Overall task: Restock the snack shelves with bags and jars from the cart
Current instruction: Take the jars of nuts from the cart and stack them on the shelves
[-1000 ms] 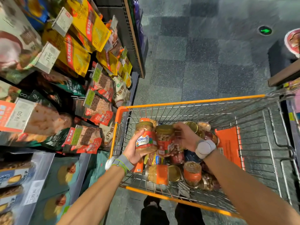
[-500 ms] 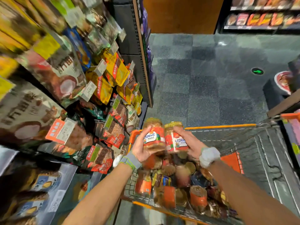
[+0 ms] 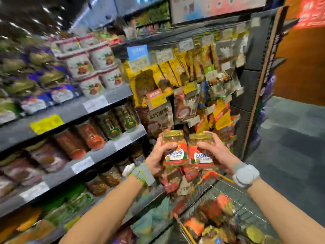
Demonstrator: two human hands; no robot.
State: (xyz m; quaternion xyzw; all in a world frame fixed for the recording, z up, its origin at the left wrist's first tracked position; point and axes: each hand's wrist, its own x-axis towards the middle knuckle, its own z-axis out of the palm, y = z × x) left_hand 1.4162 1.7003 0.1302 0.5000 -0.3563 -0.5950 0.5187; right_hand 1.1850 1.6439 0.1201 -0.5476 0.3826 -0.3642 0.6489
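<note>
The two cashew jars are up in front of me, upright and side by side, their red labels touching or nearly so. Both have gold lids. They hang in the air before the shelving, above the far left corner of the cart.

My left hand (image 3: 155,160) grips the left jar (image 3: 173,147), thumb across its front above the label and fingers curled round the back. My right hand (image 3: 219,155) grips the right jar (image 3: 200,152) the same way, thumb on the front and fingers wrapped over the far side by the lid. There is a grey wristband (image 3: 142,173) on my left wrist and a pale watch (image 3: 246,175) on my right.

Below and to the right is the cart (image 3: 226,179), wire with an orange rim, with more jars (image 3: 194,226) lying in it, blurred. Just behind the jars I hold are hanging snack bags (image 3: 158,81), yellow and brown. To the left run grey shelves (image 3: 112,147) with white price tags and rows of bags, too blurred to read. Grey tiled floor (image 3: 290,138) lies to the right.
</note>
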